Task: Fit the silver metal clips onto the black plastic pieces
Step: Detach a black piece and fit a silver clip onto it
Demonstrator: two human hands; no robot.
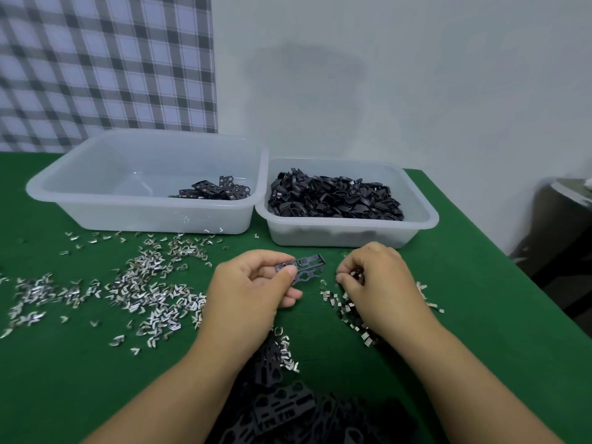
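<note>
Pinching a flat black plastic piece (pixel 309 267) between thumb and curled fingers, the left hand (pixel 253 283) holds it over the green table (pixel 96 379), free end toward the right hand (pixel 381 277), likely ready for a clip. That hand's fingers curl into a small heap of silver metal clips (pixel 344 304); whether they grip one is hidden.

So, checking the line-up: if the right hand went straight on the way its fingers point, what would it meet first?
Probably the free end of the black plastic piece pinched by the left hand: the right hand points left at it across a gap, though depth is unclear.
</note>
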